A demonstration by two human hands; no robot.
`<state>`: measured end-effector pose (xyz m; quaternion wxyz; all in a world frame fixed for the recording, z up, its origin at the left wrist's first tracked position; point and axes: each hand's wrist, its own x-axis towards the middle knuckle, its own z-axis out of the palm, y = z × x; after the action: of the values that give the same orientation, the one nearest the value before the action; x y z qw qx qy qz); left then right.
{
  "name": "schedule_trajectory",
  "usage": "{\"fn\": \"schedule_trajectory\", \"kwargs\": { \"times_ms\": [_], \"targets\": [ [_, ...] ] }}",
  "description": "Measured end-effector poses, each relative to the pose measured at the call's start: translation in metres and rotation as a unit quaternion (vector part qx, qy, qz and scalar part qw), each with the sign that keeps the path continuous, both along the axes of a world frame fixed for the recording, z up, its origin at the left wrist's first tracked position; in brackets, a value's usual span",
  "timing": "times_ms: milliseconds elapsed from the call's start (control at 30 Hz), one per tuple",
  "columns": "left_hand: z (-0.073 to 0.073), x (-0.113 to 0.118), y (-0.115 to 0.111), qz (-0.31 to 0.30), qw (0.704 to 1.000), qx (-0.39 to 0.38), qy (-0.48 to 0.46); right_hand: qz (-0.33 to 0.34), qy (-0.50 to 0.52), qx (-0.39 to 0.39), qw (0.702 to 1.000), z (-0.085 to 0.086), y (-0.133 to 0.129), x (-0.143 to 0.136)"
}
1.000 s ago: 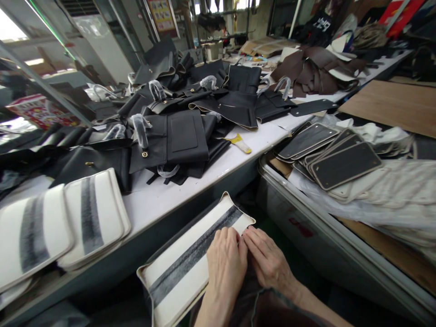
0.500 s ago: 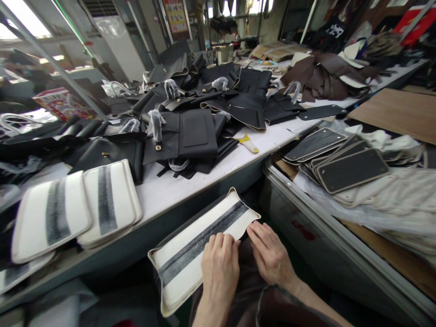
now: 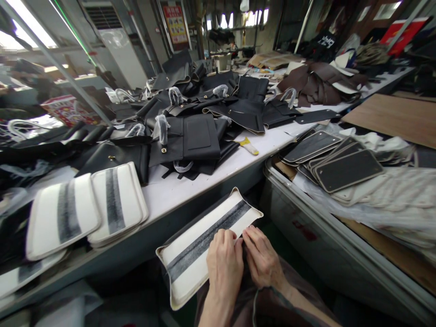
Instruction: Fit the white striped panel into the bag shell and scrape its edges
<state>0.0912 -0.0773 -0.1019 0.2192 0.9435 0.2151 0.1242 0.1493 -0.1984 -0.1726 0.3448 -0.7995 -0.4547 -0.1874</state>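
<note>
A cream rectangular bag panel (image 3: 194,250) with a dark grey stripe down its middle lies tilted over my lap, its corners flared. My left hand (image 3: 225,261) grips the panel's near edge with curled fingers. Close beside it, my right hand (image 3: 264,256) pinches the same edge, nearer the far right corner. The two hands almost touch. What lies under the panel is mostly hidden; dark material shows along its far side.
Striped cream panels (image 3: 116,200) are stacked on the white table (image 3: 170,195) at the left. Black leather bags (image 3: 200,136) with wrapped handles pile up behind. At the right, a bin (image 3: 306,218) carries dark base boards (image 3: 347,170). A yellow-and-white piece (image 3: 249,146) lies near the table edge.
My right hand has slid left along the panel's edge, closer to my left hand. The view has shifted slightly, so the surroundings at the left appear further right.
</note>
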Motion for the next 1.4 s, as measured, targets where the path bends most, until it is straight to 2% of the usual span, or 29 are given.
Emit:
{"fn": "schedule_trajectory", "kwargs": {
  "times_ms": [100,233,433,633,800,967,1133,1400],
  "targets": [
    [0.005,-0.007,0.001,-0.025,1.000,0.010,0.005,0.001,0.001,-0.004,1.000,0.001,0.002,-0.005],
    [0.012,-0.027,0.009,-0.008,0.997,0.061,0.036,0.003,0.008,-0.015,1.000,0.004,0.006,-0.012],
    [0.005,-0.055,0.020,-0.001,0.998,0.064,0.021,0.001,-0.005,-0.025,1.000,0.005,0.013,-0.020],
    [0.002,-0.052,0.022,0.010,0.998,0.062,0.029,0.006,-0.023,-0.022,0.999,0.004,0.019,-0.029],
    [0.000,-0.054,0.027,0.026,0.999,0.035,-0.013,0.012,-0.018,-0.024,0.999,0.005,0.024,-0.041],
    [0.004,-0.082,0.038,-0.023,0.999,0.048,-0.012,0.025,-0.023,-0.036,0.999,0.005,0.026,-0.046],
    [0.002,-0.109,0.045,0.001,0.999,0.052,-0.002,0.036,-0.026,-0.046,0.998,0.007,0.028,-0.050],
    [0.000,-0.102,0.043,0.028,0.996,0.076,0.028,0.053,-0.068,-0.019,0.996,0.015,0.036,-0.057]
  ]
}}
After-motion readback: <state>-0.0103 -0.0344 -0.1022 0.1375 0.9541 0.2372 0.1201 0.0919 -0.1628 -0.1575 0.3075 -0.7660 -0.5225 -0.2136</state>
